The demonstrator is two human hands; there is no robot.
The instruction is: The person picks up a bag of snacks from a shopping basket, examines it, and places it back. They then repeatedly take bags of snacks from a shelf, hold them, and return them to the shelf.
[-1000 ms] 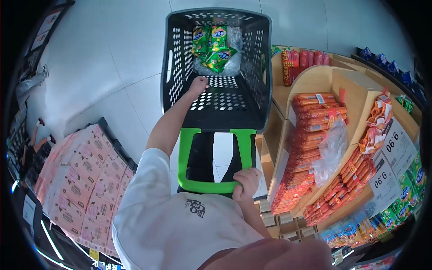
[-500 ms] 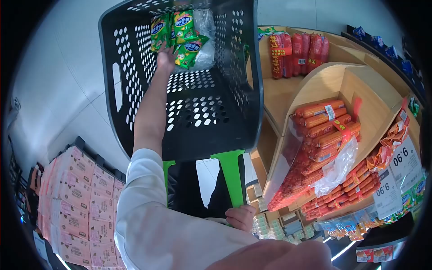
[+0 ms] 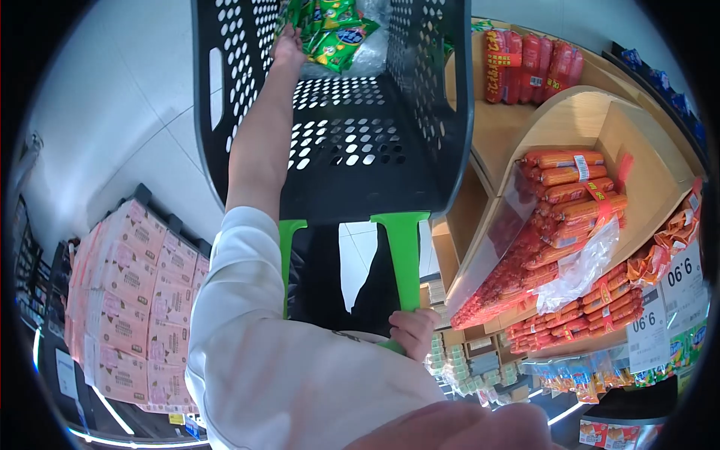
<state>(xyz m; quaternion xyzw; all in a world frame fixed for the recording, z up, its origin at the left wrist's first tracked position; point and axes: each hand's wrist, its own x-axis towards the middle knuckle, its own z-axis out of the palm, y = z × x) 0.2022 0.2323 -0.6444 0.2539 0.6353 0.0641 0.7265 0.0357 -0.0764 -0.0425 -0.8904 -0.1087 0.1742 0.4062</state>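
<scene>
My left hand (image 3: 288, 46) reaches deep into the black shopping cart basket (image 3: 360, 196). Its fingers are closed on the lower end of a green packet (image 3: 300, 13) at the basket's left side. Beside it lie more green packets (image 3: 339, 46), shiny and printed, partly cut off by the top of the view. A clear plastic wrapping (image 3: 369, 51) is next to them. Close to my body, my right hand (image 3: 415, 331) is wrapped round the green cart handle (image 3: 405, 262).
To the right, a wooden display bin (image 3: 600, 112) holds red-wrapped sausages (image 3: 574, 195), with upright red packs (image 3: 532, 67) behind. Price signs (image 3: 649, 322) hang at its right. A stack of pink cartons (image 3: 131, 307) stands left, beside pale floor tiles (image 3: 112, 97).
The view has tipped, so the basket sits higher and further right. My left hand stays at the green packet, slightly further left within the basket. My right hand remains on the handle.
</scene>
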